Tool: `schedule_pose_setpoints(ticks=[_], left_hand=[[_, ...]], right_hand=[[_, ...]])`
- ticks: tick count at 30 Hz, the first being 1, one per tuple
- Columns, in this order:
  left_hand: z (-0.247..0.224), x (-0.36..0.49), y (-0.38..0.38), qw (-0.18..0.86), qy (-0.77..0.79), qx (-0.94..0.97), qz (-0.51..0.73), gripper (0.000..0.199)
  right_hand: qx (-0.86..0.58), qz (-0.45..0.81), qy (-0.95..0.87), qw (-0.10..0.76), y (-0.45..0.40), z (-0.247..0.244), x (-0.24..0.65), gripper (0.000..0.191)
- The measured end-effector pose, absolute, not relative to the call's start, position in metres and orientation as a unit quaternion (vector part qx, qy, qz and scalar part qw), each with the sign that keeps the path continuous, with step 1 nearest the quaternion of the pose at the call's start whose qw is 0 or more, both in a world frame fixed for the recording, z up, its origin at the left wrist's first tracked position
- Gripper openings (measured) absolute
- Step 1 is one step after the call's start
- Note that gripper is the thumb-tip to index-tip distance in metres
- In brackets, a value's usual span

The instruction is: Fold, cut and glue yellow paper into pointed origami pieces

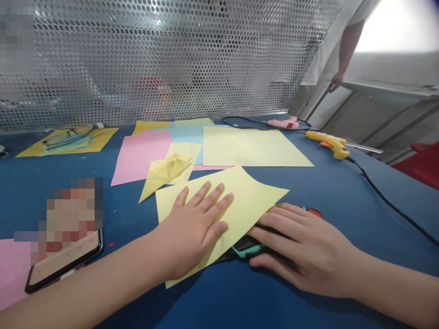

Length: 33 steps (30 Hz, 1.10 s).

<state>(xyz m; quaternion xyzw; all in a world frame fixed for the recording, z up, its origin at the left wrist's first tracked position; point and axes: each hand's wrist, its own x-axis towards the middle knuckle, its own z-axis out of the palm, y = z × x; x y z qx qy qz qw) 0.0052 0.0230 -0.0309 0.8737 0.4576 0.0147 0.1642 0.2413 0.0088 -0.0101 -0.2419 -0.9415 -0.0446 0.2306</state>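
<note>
My left hand (195,224) lies flat, fingers spread, on a pale yellow sheet of paper (248,192) whose right corner lifts. My right hand (298,242) reaches over the sheet's lower right edge, fingers stretched out and thumb apart. Beneath its fingers is a black and teal thing (247,251), perhaps scissors, partly hidden by hand and sheet. Something red (314,212) shows behind that hand. Just beyond the sheet rests a folded yellow paper shape (171,168).
Coloured sheets, among them a pink one (142,153) and a pale yellow one (254,146), lie behind. A yellow glue gun (331,144) with a cord and a pink device (284,122) are at right. A phone (65,262) lies left. Perforated metal (171,59) borders the table; a person's arm (348,52) is beyond.
</note>
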Motion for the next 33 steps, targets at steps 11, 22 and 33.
schedule_pose_setpoints(ticks=[11,22,33], left_hand=[[-0.028,0.007,0.023,0.174,0.459,0.871,0.003,0.059],[-0.013,0.010,0.023,0.181,0.466,0.865,-0.050,0.052],[-0.011,0.012,0.023,0.183,0.466,0.864,-0.059,0.052]], right_hand=[[-0.237,-0.035,-0.944,0.229,0.010,-0.013,0.244,0.028],[-0.250,-0.025,-0.938,0.238,0.002,-0.011,0.234,0.028],[-0.255,-0.013,-0.937,0.237,0.003,-0.012,0.235,0.024]])
